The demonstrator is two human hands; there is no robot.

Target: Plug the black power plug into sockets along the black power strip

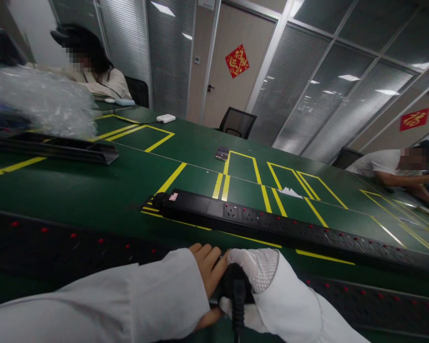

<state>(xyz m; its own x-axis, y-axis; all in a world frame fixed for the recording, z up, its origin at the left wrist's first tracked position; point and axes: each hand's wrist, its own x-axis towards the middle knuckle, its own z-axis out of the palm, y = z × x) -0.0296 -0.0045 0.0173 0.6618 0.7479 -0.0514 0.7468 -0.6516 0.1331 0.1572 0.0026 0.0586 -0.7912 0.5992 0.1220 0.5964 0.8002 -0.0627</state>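
Note:
My right hand (257, 271), in a white glove with a dotted grip patch, is closed around a black power plug (238, 288). A thick ribbed black cord (238, 317) runs down from it towards me. Pressed close on the left is my bare left hand (209, 267), its fingers bent over the top and its thumb underneath. What lies inside that hand is hidden by the fingers and the white sleeve. Just beyond both hands lies a long black power strip (214, 209) with a row of sockets and small red switches.
More black strip with red dots lies left (75, 245) and right (364, 297) of my arms. Yellow tape outlines mark the green table (196, 143). Bubble wrap (50, 100) and a black channel (67, 147) sit at left. Two people (107, 83) (382, 162) are seated across.

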